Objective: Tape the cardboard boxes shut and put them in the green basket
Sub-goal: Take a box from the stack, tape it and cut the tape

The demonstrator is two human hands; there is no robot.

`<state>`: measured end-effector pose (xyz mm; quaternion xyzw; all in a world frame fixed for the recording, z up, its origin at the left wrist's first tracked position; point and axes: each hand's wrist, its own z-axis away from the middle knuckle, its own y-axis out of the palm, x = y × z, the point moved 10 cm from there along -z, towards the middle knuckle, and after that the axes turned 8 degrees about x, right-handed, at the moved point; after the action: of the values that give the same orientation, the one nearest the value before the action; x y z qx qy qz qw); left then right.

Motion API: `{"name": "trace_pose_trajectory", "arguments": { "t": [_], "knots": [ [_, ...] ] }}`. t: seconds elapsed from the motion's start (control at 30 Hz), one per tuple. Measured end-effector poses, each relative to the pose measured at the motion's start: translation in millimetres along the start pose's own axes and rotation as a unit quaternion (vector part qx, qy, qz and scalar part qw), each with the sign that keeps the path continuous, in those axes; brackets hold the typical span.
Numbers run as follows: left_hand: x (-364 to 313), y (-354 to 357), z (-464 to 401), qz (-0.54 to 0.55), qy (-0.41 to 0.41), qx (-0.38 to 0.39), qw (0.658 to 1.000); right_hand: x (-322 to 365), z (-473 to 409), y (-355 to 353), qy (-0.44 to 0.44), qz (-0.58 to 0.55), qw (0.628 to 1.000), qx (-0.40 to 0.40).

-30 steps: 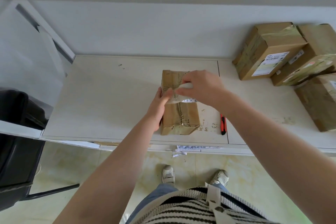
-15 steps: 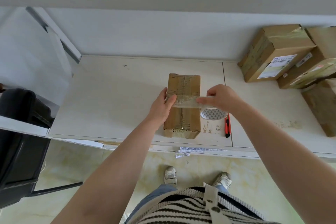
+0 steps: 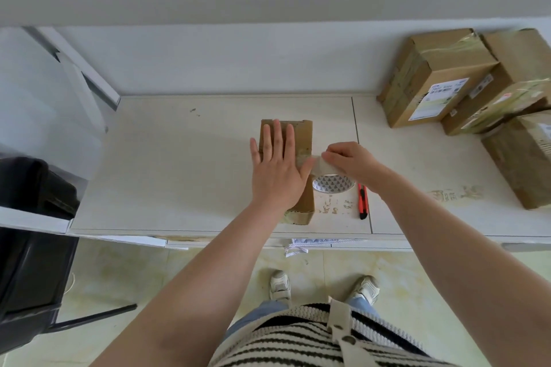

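Note:
A small brown cardboard box lies lengthwise on the white table, near its front edge. My left hand lies flat on top of the box with straight fingers, pressing it down. My right hand grips a roll of clear tape just right of the box. A strip of tape runs from the roll across the box top under my left palm. No green basket is in view.
A red utility knife lies on the table right of the roll. Several taped cardboard boxes are stacked at the back right. A black chair stands at the left. A wall rises behind the table.
My left hand has gone from pinching the tape end at the box's left edge to lying flat on the box. My right hand drew the roll further right and down beside the box.

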<state>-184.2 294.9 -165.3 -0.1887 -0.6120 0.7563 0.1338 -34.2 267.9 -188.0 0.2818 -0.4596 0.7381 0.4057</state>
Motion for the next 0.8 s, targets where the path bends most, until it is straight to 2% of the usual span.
{"name": "trace_pose_trajectory", "arguments": {
  "t": [0.13, 0.23, 0.3, 0.4, 0.57, 0.63, 0.7, 0.77, 0.8],
  "knots": [
    [2, 4, -2, 0.001, -0.025, 0.017, 1.0, -17, 9, 2, 0.009, -0.061, 0.998, 0.017],
    [4, 6, -3, 0.011, -0.031, 0.034, 0.999, -19, 9, 1, 0.001, -0.069, 0.998, 0.0],
    [4, 6, -4, 0.014, -0.03, 0.041, 0.999, -21, 7, -2, 0.007, -0.035, 0.999, -0.016],
    [4, 6, -4, 0.009, -0.028, 0.049, 0.998, -24, 6, -5, 0.024, 0.072, 0.997, -0.033],
    [5, 7, -5, 0.016, -0.021, 0.047, 0.999, -31, 5, 6, 0.038, 0.07, 0.996, -0.027],
    [4, 6, -4, 0.015, -0.021, 0.04, 0.999, -37, 6, 0, 0.032, -0.001, 0.997, -0.069],
    [3, 7, -4, 0.011, -0.022, 0.039, 0.999, -59, 18, -22, 0.05, -0.05, 0.982, -0.176],
    [3, 7, -4, 0.007, -0.025, 0.038, 0.999, -89, 37, -38, 0.134, 0.01, 0.956, -0.261],
    [3, 6, -4, 0.004, -0.027, 0.036, 0.999, -102, 45, -38, 0.178, 0.043, 0.947, -0.265]
  ]
}}
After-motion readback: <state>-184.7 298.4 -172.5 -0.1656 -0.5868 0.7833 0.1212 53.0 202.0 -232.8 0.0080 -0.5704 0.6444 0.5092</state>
